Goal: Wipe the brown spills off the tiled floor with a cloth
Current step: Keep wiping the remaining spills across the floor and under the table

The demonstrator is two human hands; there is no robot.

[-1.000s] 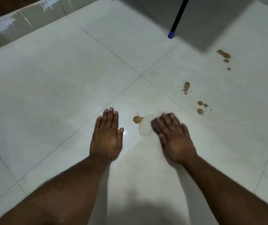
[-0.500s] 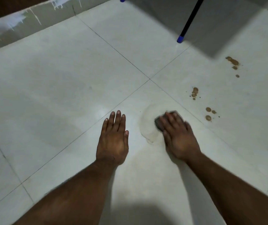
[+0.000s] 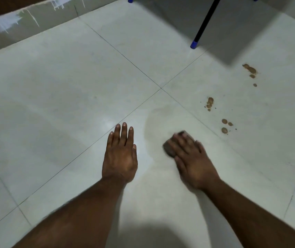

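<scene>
nearest spill gone; cloth [image 3: 170, 148] beside smear [image 3: 153, 126]

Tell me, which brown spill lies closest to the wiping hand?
The pair of round drops just beyond the right hand; the other spills lie farther off.

Left hand [image 3: 119, 158] lies flat, palm down, fingers straight & close together, thumb tucked alongside. Left forearm runs in from bottom left, bare, wrist straight. Right hand [image 3: 191, 158] is palm down too, fingers spread a bit and pointing up-left, pressing on a dark cloth [image 3: 169, 148]; hand blurred, esp. at the fingertips. Right forearm comes in from bottom right, bare. Hands near each other, not touching.
</scene>
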